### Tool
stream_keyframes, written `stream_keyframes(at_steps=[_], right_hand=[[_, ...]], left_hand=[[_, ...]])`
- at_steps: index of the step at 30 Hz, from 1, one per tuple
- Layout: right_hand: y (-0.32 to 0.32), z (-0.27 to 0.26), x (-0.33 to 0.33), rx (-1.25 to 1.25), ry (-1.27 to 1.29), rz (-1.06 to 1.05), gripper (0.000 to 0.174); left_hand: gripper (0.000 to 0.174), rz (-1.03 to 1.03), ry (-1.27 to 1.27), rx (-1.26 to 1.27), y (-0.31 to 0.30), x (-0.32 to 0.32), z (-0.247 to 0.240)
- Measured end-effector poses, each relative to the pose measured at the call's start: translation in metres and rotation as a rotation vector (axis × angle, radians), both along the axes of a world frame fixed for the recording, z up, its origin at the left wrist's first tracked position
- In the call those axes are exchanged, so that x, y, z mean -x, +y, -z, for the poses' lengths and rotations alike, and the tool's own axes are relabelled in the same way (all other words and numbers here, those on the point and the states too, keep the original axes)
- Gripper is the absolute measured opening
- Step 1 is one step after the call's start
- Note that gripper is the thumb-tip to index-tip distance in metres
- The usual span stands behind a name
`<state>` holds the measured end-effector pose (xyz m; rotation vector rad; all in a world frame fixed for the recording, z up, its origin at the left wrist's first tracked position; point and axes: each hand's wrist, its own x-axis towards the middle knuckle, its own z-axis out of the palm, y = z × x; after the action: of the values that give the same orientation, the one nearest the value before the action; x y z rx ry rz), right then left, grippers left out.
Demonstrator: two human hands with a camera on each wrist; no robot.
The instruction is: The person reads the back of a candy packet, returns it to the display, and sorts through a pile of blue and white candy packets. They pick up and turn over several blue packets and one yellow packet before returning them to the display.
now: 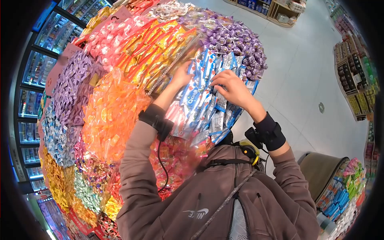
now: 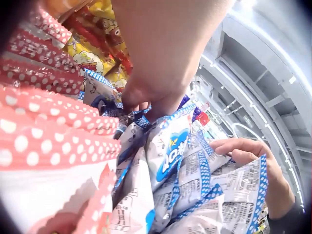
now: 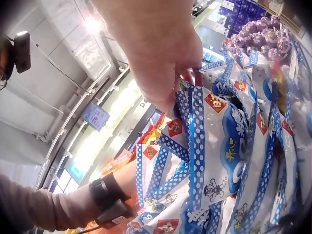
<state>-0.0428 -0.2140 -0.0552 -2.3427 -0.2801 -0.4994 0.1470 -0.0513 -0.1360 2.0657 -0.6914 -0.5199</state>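
Note:
White-and-blue candy packets (image 1: 196, 98) with dotted edges stand packed in rows in front of the person. At the rows' left side, the left hand (image 1: 183, 75) reaches down; its curled thumb and fingers pinch a packet's upper edge, with the fingertips partly hidden among the bags. The right hand (image 1: 234, 90) bends over the packets from the other side. In the right wrist view, its fingers grip the dotted top seal of a candy packet (image 3: 214, 141), which hides the fingertips. Pink dotted packets (image 2: 44, 141) stand close by in the left wrist view.
Purple wrapped lollipops (image 1: 248, 50) lie beyond the packets. Yellow bags (image 1: 152, 52) sit to the left behind a clear divider (image 1: 176, 62), with orange candies (image 1: 112, 116) nearer. Pale floor (image 1: 296, 76) runs along the right, and glass-door coolers (image 1: 36, 72) line the far left.

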Motion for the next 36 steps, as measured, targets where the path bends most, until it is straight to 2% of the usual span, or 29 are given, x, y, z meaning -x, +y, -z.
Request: stream_keyframes(at_steps=[2,3,4,5,7,8,9,12,14,16,20,23,24,28,29,32,34,36], right_hand=[[-0.001,0.001,-0.002,-0.06,-0.023,0.002,0.015],[-0.003,-0.001,-0.002,-0.188,-0.093,0.028,0.017],[-0.008,-0.005,-0.001,-0.211,-0.123,0.102,0.017],[-0.016,-0.011,0.001,-0.237,-0.155,0.174,0.017],[-0.032,-0.021,0.008,-0.274,-0.163,0.311,0.016],[-0.038,-0.022,0.011,-0.32,-0.126,0.337,0.016],[-0.044,-0.022,0.014,-0.364,-0.086,0.363,0.016],[-0.051,-0.017,0.023,-0.401,-0.024,0.401,0.016],[-0.047,-0.014,0.029,-0.397,0.003,0.408,0.016],[-0.043,-0.008,0.03,-0.402,0.016,0.379,0.015],[-0.034,-0.012,0.029,-0.341,0.02,0.311,0.015],[-0.028,-0.017,0.021,-0.339,-0.022,0.243,0.015],[-0.029,-0.021,0.02,-0.29,-0.042,0.217,0.015],[-0.035,-0.043,0.004,-0.063,-0.066,0.081,0.013],[-0.034,-0.05,-0.004,0.032,-0.072,0.023,0.012],[-0.013,-0.069,-0.027,0.218,0.005,-0.161,0.011],[0.011,-0.071,-0.044,0.296,0.116,-0.267,0.013],[0.031,-0.059,-0.067,0.388,0.123,-0.4,0.016]], left_hand=[[0.057,0.04,0.025,-0.035,-0.001,-0.005,-0.003],[0.053,0.042,-0.089,-0.166,-0.002,0.0,-0.024],[0.051,0.041,-0.204,-0.297,-0.002,0.008,-0.047],[0.044,0.01,-0.36,-0.203,0.0,0.014,-0.057],[0.039,0.024,-0.396,-0.104,0.003,0.023,-0.083],[0.036,0.035,-0.413,-0.056,0.003,0.026,-0.094],[0.024,0.019,-0.333,-0.063,0.002,0.026,-0.1],[0.017,0.1,-0.317,-0.224,0.002,0.027,-0.098],[0.016,0.14,-0.241,-0.219,0.002,0.027,-0.091],[0.015,0.18,-0.163,-0.218,0.002,0.028,-0.085],[0.015,0.185,-0.193,-0.228,0.004,0.028,-0.08],[0.016,0.073,-0.212,-0.114,0.012,0.031,-0.081],[0.015,0.067,-0.297,-0.106,0.017,0.041,-0.102],[0.011,-0.002,-0.256,-0.178,0.055,0.056,-0.128],[0.01,-0.02,-0.241,-0.219,0.064,0.061,-0.13],[0.01,-0.045,-0.43,-0.235,0.084,0.067,-0.116],[0.011,-0.058,-0.491,-0.255,0.09,0.072,-0.111],[0.012,-0.066,-0.598,-0.316,0.091,0.079,-0.107]])
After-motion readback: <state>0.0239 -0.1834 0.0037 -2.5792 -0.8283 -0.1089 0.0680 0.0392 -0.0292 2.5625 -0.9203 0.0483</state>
